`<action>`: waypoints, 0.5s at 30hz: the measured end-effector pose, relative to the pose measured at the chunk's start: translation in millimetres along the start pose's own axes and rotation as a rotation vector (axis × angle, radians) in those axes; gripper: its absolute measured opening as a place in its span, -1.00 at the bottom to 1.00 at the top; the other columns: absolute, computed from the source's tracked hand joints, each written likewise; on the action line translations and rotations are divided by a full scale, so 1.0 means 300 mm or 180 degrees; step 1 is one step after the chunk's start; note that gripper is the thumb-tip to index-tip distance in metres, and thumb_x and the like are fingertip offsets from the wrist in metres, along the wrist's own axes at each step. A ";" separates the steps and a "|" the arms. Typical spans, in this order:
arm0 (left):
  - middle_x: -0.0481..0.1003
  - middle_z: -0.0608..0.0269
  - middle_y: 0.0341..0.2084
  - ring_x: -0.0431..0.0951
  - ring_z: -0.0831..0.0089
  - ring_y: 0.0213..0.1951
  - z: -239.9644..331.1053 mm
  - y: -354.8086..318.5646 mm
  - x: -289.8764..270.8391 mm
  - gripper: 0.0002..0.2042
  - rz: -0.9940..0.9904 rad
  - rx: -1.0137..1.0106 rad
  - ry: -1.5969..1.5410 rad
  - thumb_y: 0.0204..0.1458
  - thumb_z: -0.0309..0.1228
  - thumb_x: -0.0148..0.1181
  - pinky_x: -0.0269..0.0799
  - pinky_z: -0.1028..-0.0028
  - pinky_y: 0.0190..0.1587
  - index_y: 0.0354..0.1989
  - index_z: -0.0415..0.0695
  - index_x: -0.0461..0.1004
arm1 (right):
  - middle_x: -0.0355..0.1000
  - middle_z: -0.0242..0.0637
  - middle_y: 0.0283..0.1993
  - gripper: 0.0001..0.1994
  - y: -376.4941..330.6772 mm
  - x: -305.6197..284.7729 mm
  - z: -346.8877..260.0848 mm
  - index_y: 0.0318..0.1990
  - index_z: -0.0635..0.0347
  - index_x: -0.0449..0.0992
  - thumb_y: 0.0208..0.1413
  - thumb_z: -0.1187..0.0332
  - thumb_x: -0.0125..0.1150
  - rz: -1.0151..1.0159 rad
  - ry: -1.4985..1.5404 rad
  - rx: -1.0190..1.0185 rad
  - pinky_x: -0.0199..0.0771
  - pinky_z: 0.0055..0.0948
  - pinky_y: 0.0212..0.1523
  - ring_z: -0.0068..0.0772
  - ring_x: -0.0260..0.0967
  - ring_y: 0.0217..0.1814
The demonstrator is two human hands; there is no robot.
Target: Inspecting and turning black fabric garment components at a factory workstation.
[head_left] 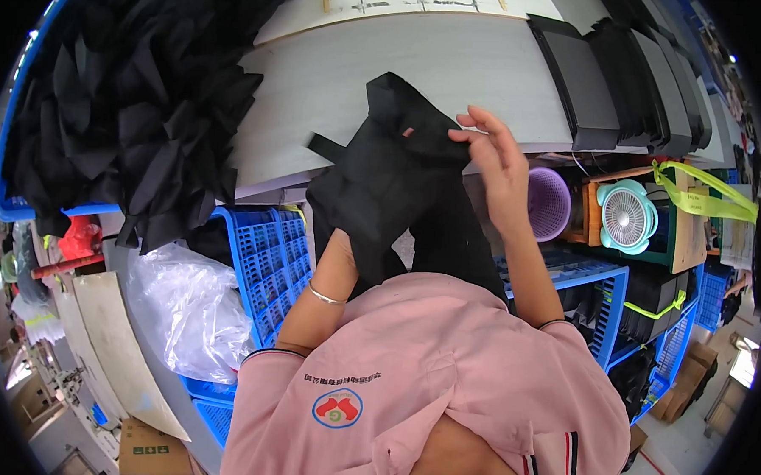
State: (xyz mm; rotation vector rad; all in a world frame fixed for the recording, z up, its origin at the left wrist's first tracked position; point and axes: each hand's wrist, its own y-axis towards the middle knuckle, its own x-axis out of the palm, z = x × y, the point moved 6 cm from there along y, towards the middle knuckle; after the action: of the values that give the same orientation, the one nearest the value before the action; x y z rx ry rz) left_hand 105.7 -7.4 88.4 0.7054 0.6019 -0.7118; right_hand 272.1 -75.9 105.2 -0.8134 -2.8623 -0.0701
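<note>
The right hand [496,162] pinches the upper edge of a black, limp fabric piece with sewn straps [391,183], thumb and forefinger closed on the cloth and the other fingers fanned loose above it. The left hand [340,236] is mostly hidden behind the same cloth; it seems to grip the lower fold from underneath, though the fingers cannot be seen. A thin silver bangle [324,297] circles the left wrist. The fabric piece hangs between the two hands, raised clear of the grey worktable [336,83] that lies just beyond them.

The cloth looks light and soft — it drapes and creases wherever it is unsupported, so it will likely sag and twist unless held at two points. The seamed edges and strap ends seem the firmest places to take hold.

To the left of the hands, a big heap of similar black cloth pieces [132,99] spills over a blue bin rim. Below the left hand stands a blue plastic crate [269,258] with a crumpled clear plastic bag [191,306] beside it. Past the right hand, stacks of flat black folded pieces [625,78] line the table's far end — under them sit a purple mesh basket [548,202] and a small teal desk fan [626,216].
</note>
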 end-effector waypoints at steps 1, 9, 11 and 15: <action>0.40 0.16 0.14 0.35 0.29 0.23 -0.003 0.007 -0.018 -0.59 -0.0182 -0.0151 -0.0558 0.24 -0.36 0.02 0.20 0.40 0.31 0.26 -0.16 0.28 | 0.41 -0.22 0.12 -0.58 -0.025 0.031 -0.054 0.15 0.22 0.43 0.12 0.38 0.28 -0.0011 -0.0963 -0.0750 0.38 -0.36 0.12 -0.33 0.46 0.09; 0.35 0.15 0.21 0.37 0.19 0.18 -0.026 -0.019 0.036 -0.54 -0.0430 -0.0389 -0.0637 0.22 -0.37 0.09 0.23 0.32 0.29 0.28 -0.19 0.26 | 0.40 -0.19 0.13 -0.50 -0.032 0.093 -0.065 -0.03 0.17 0.56 -0.28 0.61 0.32 -0.0321 -0.2819 -0.2309 0.35 -0.25 0.14 -0.11 0.34 0.17; 0.34 0.16 0.22 0.35 0.22 0.20 -0.161 -0.058 0.070 -0.54 -0.0455 -0.0732 -0.1725 0.23 -0.36 0.09 0.24 0.32 0.29 0.29 -0.19 0.25 | 0.45 -0.22 0.02 -0.73 -0.038 0.095 -0.049 -0.26 0.19 0.62 -0.21 0.62 0.31 -0.1013 -0.2291 -0.1931 0.32 -0.21 0.20 -0.10 0.34 0.16; 0.32 0.18 0.25 0.33 0.25 0.23 -0.345 -0.120 0.082 -0.53 -0.0417 -0.1257 -0.3391 0.25 -0.33 0.09 0.26 0.32 0.28 0.31 -0.18 0.24 | 0.40 -0.21 0.04 -0.85 -0.058 0.087 -0.093 -0.40 0.29 0.48 -0.04 0.48 0.37 -0.2257 -0.1216 -0.1454 0.14 -0.15 0.34 -0.09 0.30 0.20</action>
State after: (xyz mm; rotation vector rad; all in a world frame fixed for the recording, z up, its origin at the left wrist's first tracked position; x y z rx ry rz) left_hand 67.8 40.8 -5.9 -0.1306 -0.2042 -0.9337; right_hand 245.3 -79.8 137.2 0.2178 -3.3978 -0.7431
